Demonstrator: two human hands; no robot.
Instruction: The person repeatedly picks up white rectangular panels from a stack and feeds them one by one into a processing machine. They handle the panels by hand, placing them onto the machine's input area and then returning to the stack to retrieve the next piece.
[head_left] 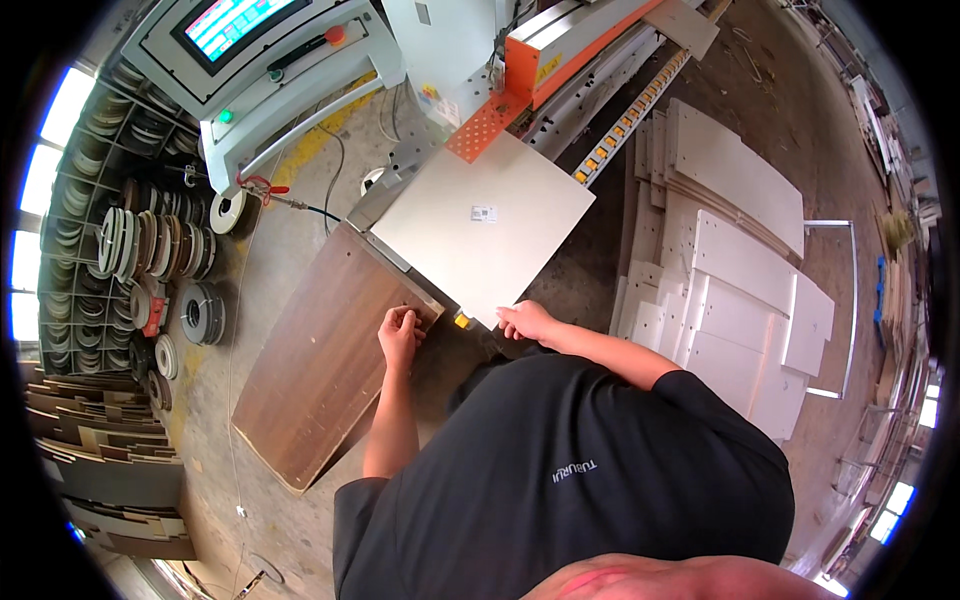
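Grey metal shelving (110,230) fills the nine o'clock side, its cells packed with rolls of edge tape (203,313) in dark, wood and pale tones, and stacked board offcuts (100,440) lie on the floor toward seven o'clock. At eleven o'clock stands a white control console (265,75) with a lit screen (232,20), a red knob and a green button. Below it, a dark brown wood-grain panel (320,370) lies tilted from the centre down toward seven o'clock, its far end just beside the machine's infeed. The left hand (402,335) rests at that panel's upper corner with fingers curled and pressed together; whether it pinches the edge itself cannot be told. Just to the right, a pale cream square panel (485,225) with a small white sticker lies flat on the desk of the edge-banding machine, reaching toward twelve o'clock where an orange perforated plate (487,125) and the orange-and-white machine body (560,45) begin. The right hand (527,322) lies on the near corner of this cream panel, fingers held together and bent over the edge, touching it. A track with yellow rollers (630,115) runs toward one o'clock. At three o'clock, stacks of white cut boards (740,290) lie overlapping on the concrete floor (580,270), well apart from both hands.
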